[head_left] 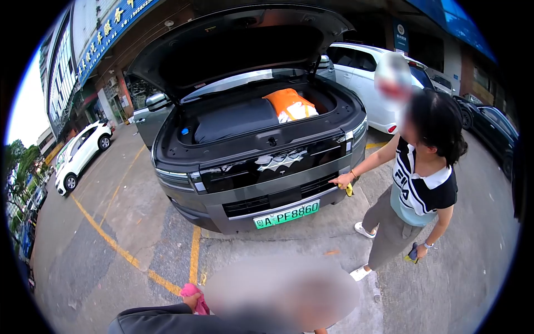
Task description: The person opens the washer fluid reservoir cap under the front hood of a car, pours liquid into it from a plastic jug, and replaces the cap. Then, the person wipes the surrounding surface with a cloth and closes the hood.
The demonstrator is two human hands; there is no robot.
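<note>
My left hand [192, 300], below a dark sleeve, is closed around a pink cloth [196, 296] at the bottom of the view. A large blurred patch lies to its right and hides the fingers of my right hand. In front stands a dark grey car [250, 192] with its front hood [239, 42] raised. Inside the front trunk are a dark grey padded cover or case [238, 121] and an orange-and-white bag [292, 104]. My left hand is apart from the car.
At the right, a person [423, 178] points at the bumper, a yellow cloth [349, 190] in that hand and a dark-and-yellow cloth [412, 254] in the other. White cars stand left [86, 153] and behind right [361, 72]. Yellow lines [194, 253] mark the pavement.
</note>
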